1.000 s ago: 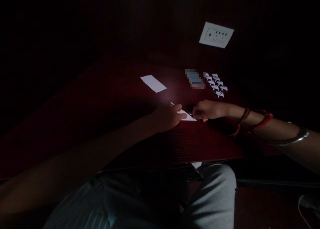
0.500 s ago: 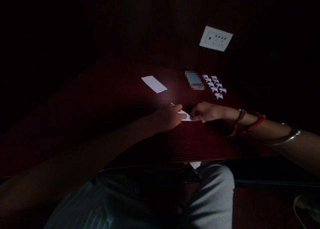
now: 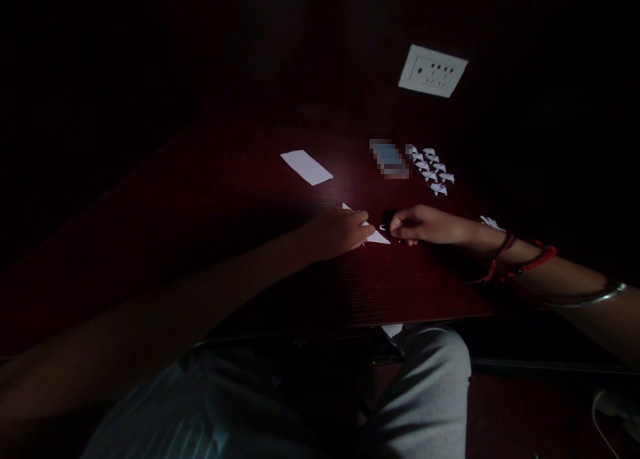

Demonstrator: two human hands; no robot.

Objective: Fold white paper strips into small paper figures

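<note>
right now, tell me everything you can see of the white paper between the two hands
The white paper is small and thin, pointed in outline, and lies flat on the dark red table. The left hand covers its left part, with a corner showing beyond it. The right hand is by its right tip; contact is too dim to tell.

Dark table (image 3: 225, 245), paper triangle (image 3: 379, 238), folded pieces (image 3: 433, 170)

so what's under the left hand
A white paper piece lies under the left hand on the dark table. Only its tips show, one above the fingers and one toward the right hand. The middle is covered, so its shape there cannot be seen.
</note>
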